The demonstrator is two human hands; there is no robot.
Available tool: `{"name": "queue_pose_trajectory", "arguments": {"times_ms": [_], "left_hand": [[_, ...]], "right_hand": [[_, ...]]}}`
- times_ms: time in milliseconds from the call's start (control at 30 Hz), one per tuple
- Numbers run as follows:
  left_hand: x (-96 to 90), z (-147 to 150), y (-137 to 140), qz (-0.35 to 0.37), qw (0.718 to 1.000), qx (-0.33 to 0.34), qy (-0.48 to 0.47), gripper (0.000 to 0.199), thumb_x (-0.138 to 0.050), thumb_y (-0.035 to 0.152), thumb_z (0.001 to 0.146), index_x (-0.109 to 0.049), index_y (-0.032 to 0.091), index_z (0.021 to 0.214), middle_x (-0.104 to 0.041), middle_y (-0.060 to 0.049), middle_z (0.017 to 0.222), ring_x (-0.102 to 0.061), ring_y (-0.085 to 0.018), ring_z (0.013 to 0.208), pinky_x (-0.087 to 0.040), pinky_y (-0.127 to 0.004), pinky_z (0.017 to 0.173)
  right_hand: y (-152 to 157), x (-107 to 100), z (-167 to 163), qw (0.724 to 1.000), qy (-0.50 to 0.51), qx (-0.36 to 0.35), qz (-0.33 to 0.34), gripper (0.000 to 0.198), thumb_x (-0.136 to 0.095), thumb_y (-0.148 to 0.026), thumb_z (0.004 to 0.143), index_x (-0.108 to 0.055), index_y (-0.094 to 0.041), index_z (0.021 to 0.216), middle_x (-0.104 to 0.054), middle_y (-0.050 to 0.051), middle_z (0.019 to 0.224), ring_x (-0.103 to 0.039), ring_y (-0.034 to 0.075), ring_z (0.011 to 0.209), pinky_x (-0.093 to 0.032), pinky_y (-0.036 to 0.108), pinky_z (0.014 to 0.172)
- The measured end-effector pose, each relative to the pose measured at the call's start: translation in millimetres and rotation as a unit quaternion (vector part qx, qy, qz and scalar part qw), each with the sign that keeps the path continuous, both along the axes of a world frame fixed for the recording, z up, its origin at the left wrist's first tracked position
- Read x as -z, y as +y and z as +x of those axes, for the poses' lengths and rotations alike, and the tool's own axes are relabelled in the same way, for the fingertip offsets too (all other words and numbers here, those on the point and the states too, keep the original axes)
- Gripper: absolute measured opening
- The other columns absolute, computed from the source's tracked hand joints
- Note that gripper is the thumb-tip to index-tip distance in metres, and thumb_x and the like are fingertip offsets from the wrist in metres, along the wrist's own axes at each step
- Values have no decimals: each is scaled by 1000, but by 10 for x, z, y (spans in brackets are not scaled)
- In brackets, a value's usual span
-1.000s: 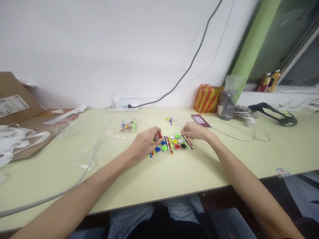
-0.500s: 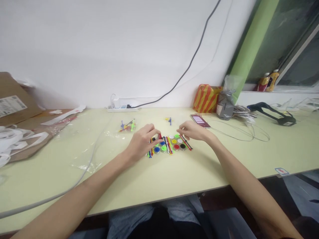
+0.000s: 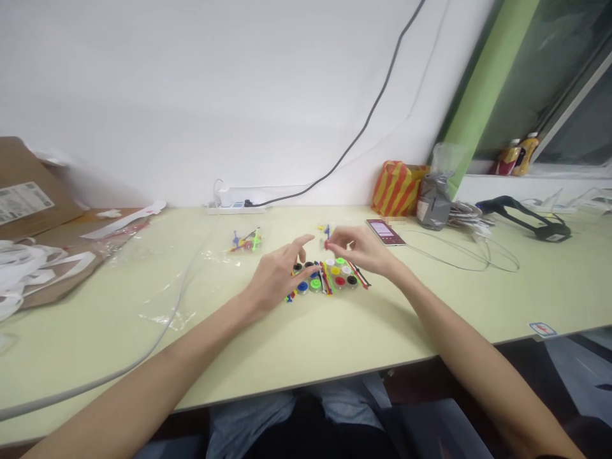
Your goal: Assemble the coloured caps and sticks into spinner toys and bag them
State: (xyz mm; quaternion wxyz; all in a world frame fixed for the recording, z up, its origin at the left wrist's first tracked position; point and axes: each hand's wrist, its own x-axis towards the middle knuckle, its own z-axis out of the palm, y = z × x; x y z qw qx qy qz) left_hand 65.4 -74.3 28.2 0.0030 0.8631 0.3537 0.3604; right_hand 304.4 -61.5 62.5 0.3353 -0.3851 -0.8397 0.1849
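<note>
My left hand (image 3: 280,275) hovers at the left of a cluster of small round pieces, thumb and index finger spread apart with nothing between them. Pinched in the fingertips of my right hand (image 3: 356,247) is a small red piece (image 3: 326,244), too small to name, held above the cluster. The round pieces have coloured centres: a green one (image 3: 315,284), a blue one (image 3: 302,287), a red one (image 3: 340,281) and a black one (image 3: 352,280) are among them. Thin coloured plastic sticks (image 3: 326,278) lie between the round pieces. My left hand partly covers the cluster's left side.
Behind the hands lie a small bag of coloured plastic parts (image 3: 246,240) and a blue-and-yellow part (image 3: 327,229). A phone (image 3: 385,232) and its cable are to the right. Clear plastic wrap (image 3: 167,306) and a cardboard box (image 3: 29,191) occupy the left. A power strip (image 3: 236,208) runs along the wall.
The small red piece has gone from my left fingertips to my right ones. My right hand has moved left and up from the sticks; my left fingers have spread apart.
</note>
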Motion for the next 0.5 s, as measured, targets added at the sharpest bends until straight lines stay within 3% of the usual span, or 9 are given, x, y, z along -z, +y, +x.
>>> {"name": "queue_pose_trajectory", "arguments": {"times_ms": [100, 167, 300, 500], "left_hand": [[-17, 4, -8, -10, 1000, -17, 13, 40, -48, 38, 101, -44, 24, 138, -65, 0, 92, -61, -14, 75, -45, -26, 70], [-19, -7, 1, -17, 999, -23, 13, 36, -44, 33, 102, -45, 24, 136, -65, 0, 91, -61, -14, 75, -45, -26, 72], [-14, -29, 23, -26, 999, -25, 12, 35, -42, 28, 101, -45, 23, 135, -64, 0, 91, -60, -14, 74, -44, -26, 71], [-37, -20, 2, -37, 999, -22, 12, 36, -41, 25, 99, -44, 22, 135, -63, 0, 88, -58, -13, 70, -42, -24, 67]], "right_hand": [[149, -70, 305, 978, -136, 156, 23, 18, -58, -30, 89, -65, -16, 80, -67, 5, 74, -58, 15, 66, -36, 26, 60], [241, -50, 469, 946, -239, 217, -23, 17, -60, -28, 86, -64, -16, 75, -67, 7, 74, -56, 16, 65, -32, 27, 58], [304, 32, 582, 901, -350, 197, -165, 14, -60, -25, 84, -66, -16, 76, -69, 9, 79, -58, 17, 65, -32, 28, 57], [210, -26, 447, 890, -380, 172, -184, 20, -51, -26, 93, -67, -15, 95, -71, 12, 96, -63, 19, 77, -38, 26, 61]]}}
